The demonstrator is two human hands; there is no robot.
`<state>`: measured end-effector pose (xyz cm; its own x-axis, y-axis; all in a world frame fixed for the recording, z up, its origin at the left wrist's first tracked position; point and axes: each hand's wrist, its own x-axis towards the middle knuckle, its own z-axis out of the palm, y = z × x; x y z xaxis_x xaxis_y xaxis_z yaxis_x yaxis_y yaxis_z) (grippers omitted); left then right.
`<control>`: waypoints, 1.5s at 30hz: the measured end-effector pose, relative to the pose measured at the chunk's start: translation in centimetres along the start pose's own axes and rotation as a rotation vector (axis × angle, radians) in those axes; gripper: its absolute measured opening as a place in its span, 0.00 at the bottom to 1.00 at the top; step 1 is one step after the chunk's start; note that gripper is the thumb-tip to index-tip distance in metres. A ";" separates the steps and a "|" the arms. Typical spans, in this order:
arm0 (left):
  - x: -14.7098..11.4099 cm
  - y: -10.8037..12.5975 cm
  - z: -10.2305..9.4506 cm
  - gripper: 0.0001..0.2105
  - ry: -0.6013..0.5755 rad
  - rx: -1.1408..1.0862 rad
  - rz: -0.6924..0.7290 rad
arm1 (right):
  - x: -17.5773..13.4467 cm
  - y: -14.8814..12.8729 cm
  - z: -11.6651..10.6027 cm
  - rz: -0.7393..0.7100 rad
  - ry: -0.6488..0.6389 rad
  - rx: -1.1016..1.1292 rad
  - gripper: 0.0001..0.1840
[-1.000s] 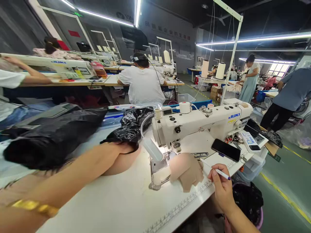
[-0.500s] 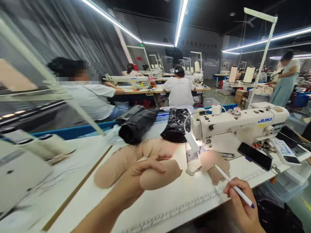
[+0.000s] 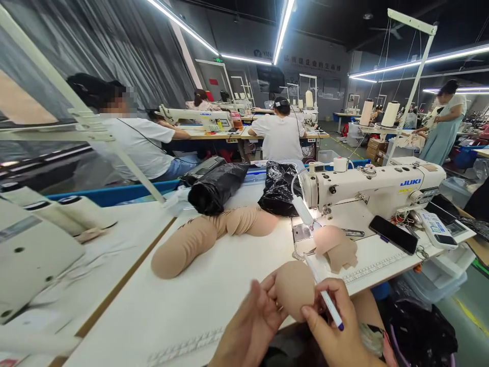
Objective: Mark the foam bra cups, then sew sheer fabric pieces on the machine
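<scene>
A beige bra cup (image 3: 295, 289) is held up over the table's front edge between my two hands. My left hand (image 3: 257, 311) supports its left side, fingers behind it and thumb raised and blurred. My right hand (image 3: 336, 316) pinches its right edge with the thumb in front, while also gripping a white marker pen (image 3: 331, 309) with a purple end. Just beyond, a few beige cup pieces (image 3: 342, 253) lie beside the sewing machine's needle plate (image 3: 303, 233). Nested rows of beige cups (image 3: 187, 247) rest on the table to the left.
A JUKI sewing machine (image 3: 376, 191) stands at the right, with a phone (image 3: 393, 234) before it. Black plastic bags (image 3: 219, 187) lie at the back. A measuring tape strip (image 3: 378, 268) runs along the front edge of the table. Other people sit at machines ahead.
My left hand has brought a bra cup from the left of the table toward me. My right hand, still holding the marker pen, has moved left and now touches the cup's edge.
</scene>
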<state>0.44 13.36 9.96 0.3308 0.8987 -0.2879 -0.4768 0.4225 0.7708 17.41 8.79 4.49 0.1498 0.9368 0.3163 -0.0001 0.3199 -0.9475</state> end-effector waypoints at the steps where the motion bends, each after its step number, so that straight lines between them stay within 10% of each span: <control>1: -0.4 -0.6 0.5 0.30 0.039 0.038 0.034 | -0.4 0.0 -0.2 -0.012 -0.010 -0.028 0.12; 16: -2.2 -2.4 1.7 0.24 0.211 0.065 0.034 | 2.3 -3.9 -4.1 0.379 0.198 0.426 0.31; 29: -2.4 -2.2 2.3 0.29 0.259 0.058 0.027 | 1.9 -4.5 -3.7 0.400 0.118 0.604 0.25; 38: -3.2 -2.8 2.0 0.21 -0.026 0.565 0.044 | 1.4 -4.8 -4.5 0.211 -0.217 0.094 0.18; 45: -2.7 -2.2 0.0 0.22 -0.018 0.578 0.170 | 0.9 -3.5 -4.7 0.249 -0.145 0.176 0.16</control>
<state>0.55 10.01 9.05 0.3052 0.9436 -0.1282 -0.0055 0.1364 0.9906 22.18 7.82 7.87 -0.0184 0.9956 0.0921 -0.1919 0.0869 -0.9776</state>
